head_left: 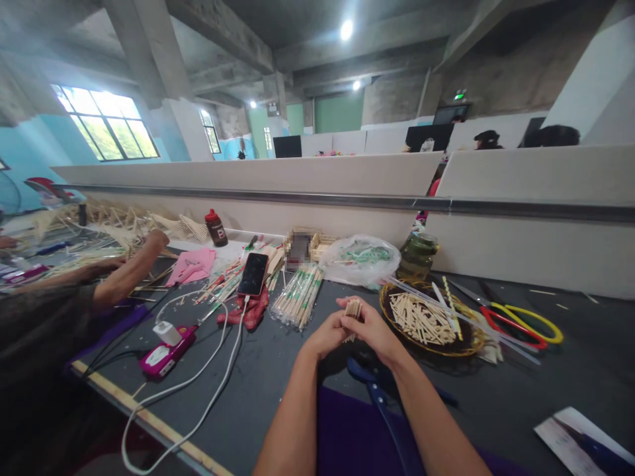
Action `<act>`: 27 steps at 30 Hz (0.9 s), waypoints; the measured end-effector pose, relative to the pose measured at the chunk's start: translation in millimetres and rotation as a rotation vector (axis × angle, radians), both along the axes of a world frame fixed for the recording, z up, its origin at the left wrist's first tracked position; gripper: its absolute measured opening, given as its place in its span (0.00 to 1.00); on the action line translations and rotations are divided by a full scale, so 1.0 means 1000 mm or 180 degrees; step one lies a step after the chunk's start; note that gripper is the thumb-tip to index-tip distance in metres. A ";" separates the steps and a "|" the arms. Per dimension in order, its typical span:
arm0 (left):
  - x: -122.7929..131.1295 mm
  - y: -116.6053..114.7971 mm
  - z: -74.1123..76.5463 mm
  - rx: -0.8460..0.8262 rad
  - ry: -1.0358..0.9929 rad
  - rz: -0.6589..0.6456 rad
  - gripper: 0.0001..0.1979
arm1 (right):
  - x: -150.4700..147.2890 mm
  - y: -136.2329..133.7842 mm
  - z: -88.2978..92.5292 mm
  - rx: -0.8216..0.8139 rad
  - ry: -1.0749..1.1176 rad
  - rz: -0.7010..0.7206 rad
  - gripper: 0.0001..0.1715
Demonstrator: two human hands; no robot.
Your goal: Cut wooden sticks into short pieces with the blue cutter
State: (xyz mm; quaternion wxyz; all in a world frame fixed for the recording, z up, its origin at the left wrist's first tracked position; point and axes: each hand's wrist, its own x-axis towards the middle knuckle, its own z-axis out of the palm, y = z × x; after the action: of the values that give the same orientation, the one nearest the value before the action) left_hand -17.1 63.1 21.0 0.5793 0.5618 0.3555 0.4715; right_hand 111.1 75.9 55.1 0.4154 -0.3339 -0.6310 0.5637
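Both my hands meet over the table around a small bundle of short wooden sticks (353,308). My left hand (328,332) is closed on its left side, and my right hand (371,329) wraps it from the right. The stick ends show above the fingers; much of the bundle is hidden. Just below my hands lies a blue-handled tool (381,398), its working end partly under my right forearm. To the right, a round woven basket (397,340) holds many short cut sticks (421,320). Left of my hands are long wooden sticks in clear plastic (299,297).
Scissors with red and yellow handles (520,324) lie right of the basket. A glass jar (417,256) and plastic bag (362,259) stand behind. A charging phone (253,274), its white cable and a pink power strip (169,350) are left. A co-worker's arm (131,268) reaches in at far left.
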 end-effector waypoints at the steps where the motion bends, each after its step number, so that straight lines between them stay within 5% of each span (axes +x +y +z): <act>1: 0.001 -0.001 0.002 -0.0010 -0.0062 0.0005 0.11 | 0.001 0.000 0.001 0.0000 -0.0064 0.0005 0.22; 8: -0.005 0.005 0.001 -0.0171 0.0186 0.0334 0.15 | -0.001 0.007 -0.007 -0.0162 0.0212 -0.0213 0.28; 12: -0.016 0.010 -0.005 0.0055 0.1466 0.1299 0.11 | 0.003 0.018 -0.017 -0.0269 0.0123 -0.0719 0.30; 16: -0.018 0.006 -0.006 0.0059 0.3329 0.2068 0.14 | 0.008 0.021 -0.015 -0.0084 -0.0073 -0.0721 0.24; 20: -0.012 -0.001 -0.001 -0.0012 0.4435 0.2202 0.15 | 0.009 0.018 -0.010 0.0227 -0.0295 -0.0577 0.18; 27: -0.010 -0.005 0.006 0.0144 0.4770 0.2226 0.11 | 0.012 0.018 -0.011 0.0424 -0.0596 -0.0475 0.16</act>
State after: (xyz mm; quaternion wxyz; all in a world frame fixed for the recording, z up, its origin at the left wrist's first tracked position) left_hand -27.2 58.6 26.6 -0.0029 0.5958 0.7922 0.1320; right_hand 123.4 94.4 44.0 0.4168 -0.4028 -0.6764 0.4545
